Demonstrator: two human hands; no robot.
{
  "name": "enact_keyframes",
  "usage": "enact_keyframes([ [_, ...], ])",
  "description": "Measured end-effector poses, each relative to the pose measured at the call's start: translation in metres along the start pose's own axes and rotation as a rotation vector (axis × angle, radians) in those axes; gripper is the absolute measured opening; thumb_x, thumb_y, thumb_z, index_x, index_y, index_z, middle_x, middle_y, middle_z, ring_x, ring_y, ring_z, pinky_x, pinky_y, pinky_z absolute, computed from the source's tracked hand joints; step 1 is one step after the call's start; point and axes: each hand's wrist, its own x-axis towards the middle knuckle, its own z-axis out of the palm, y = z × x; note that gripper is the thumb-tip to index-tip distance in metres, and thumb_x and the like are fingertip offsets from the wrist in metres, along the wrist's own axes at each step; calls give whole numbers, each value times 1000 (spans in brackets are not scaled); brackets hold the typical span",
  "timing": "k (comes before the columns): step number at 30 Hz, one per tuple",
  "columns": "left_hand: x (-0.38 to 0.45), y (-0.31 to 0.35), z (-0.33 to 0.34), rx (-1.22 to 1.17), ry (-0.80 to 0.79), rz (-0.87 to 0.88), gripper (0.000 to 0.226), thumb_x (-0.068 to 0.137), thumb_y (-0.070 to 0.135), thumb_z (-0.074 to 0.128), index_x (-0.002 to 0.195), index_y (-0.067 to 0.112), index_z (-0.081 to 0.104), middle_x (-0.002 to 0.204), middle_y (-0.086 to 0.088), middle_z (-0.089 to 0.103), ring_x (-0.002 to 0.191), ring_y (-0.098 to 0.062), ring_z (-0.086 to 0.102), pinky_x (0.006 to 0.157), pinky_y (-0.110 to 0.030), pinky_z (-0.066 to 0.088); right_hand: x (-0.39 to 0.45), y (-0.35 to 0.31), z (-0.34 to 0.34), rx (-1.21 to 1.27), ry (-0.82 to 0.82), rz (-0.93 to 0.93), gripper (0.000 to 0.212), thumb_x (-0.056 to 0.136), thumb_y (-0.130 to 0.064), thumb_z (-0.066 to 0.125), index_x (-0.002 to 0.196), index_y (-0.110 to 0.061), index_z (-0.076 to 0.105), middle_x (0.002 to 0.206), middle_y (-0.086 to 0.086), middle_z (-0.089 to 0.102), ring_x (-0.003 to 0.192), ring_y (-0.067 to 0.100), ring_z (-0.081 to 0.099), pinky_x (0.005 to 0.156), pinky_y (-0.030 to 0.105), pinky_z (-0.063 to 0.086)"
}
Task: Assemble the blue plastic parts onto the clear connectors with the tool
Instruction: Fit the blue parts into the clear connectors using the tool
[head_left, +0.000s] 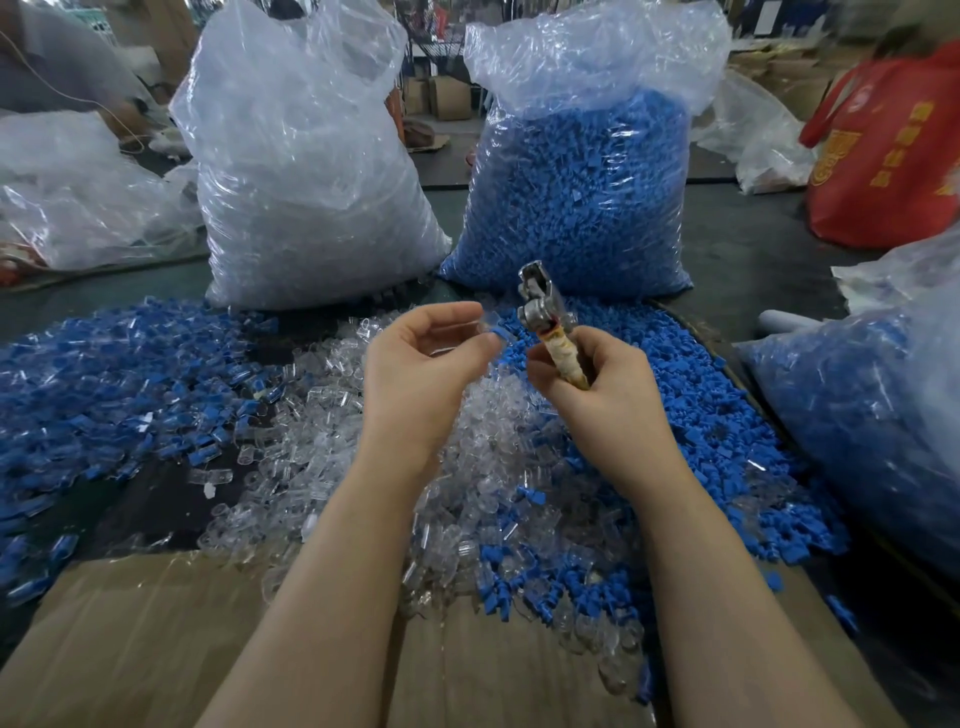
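- Head view: the left hand (423, 364) is raised over the heaps, thumb and forefinger curled together and pinching a small piece at their tips, a blue plastic part (500, 332) with what looks like a clear connector (488, 318) against it; whether the two are already seated together is too small to tell.
- The right hand (597, 384) has its fingers wrapped round the taped handle of the tool (540, 306), a metal plier-like head pointing up and tilted slightly toward the left hand. The tool's head is just beside the pinched piece, not visibly touching it; I cannot tell how its jaws stand.
- Judged step: one pair is being presented to the tool, so this is the moment between fitting the parts by hand and pressing them home.
- The next move seems to call for bringing the pinched piece squarely into the tool's head, fingertips kept clear of the metal, then a squeeze of the handle.
- Supply lies all round: loose clear connectors in a heap (332, 415) under the forearms, loose blue parts (649, 374) to the right, and a mixed spread (104, 374) of blue and clear to the left that may be finished pieces.
- Behind stand a bag of clear pieces (306, 171) and a bag of blue pieces (582, 197), with cardboard (156, 639) nearest the person.
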Motion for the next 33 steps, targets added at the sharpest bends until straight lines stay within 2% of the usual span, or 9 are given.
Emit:
enact_keyframes([
  [3,1,1,-2,-22,-4,16,27,78,-1,78,97,17,72,89,-5,75,87,-18,71,86,-37,60,0,4,-1,-66,-66,28,10,87,-20,69,89,-11,65,79,7,66,79,34,62,76,55,52],
  [5,1,1,-3,-22,-17,41,27,80,-1,76,100,16,70,93,-8,74,89,-19,71,86,-35,59,0,5,-2,-118,-101,32,10,86,-22,68,88,-13,64,78,4,66,77,30,61,74,54,52],
  [10,1,2,-5,-34,-37,116,29,82,-6,71,100,17,68,90,-4,73,82,-7,69,78,-22,57,0,4,-1,-169,-151,23,8,87,-21,66,90,-15,63,80,3,65,76,30,60,72,52,52],
  [15,2,2,-5,6,-43,157,31,82,-8,71,97,19,68,88,-1,73,80,-6,69,76,-20,55,-2,4,1,-188,-173,8,7,86,-21,66,90,-17,63,77,3,64,70,28,57,68,49,50],
  [21,2,0,-9,83,-16,108,26,79,4,79,92,25,74,84,3,76,79,-7,71,77,-23,57,-1,3,3,-100,-43,-8,9,88,-22,67,82,-18,62,67,-4,60,62,14,52,61,41,47],
  [24,0,0,-5,130,-26,108,20,77,5,80,89,21,77,82,6,77,75,-4,71,71,-16,55,-1,-2,4,1,34,-26,19,90,-26,68,86,-8,62,73,8,63,63,16,52,60,40,44],
  [27,-2,-1,1,175,-36,122,17,78,4,80,88,18,77,82,5,77,75,-5,72,72,-16,55,-2,-5,6,13,49,-57,26,91,-29,68,89,-4,62,75,13,63,64,25,54,59,39,44],
  [30,-4,-2,4,212,-48,135,20,78,4,80,82,23,76,80,8,76,76,-5,72,73,-17,56,-2,-5,7,1,43,-66,22,90,-27,69,88,-6,63,68,5,60,56,12,47,52,31,40],
  [33,-5,-2,5,226,-43,152,24,78,5,80,78,28,75,78,12,76,74,-3,72,70,-16,56,-1,-4,8,-17,33,-53,21,91,-26,68,88,-6,63,69,7,60,57,11,46,53,35,39],
])
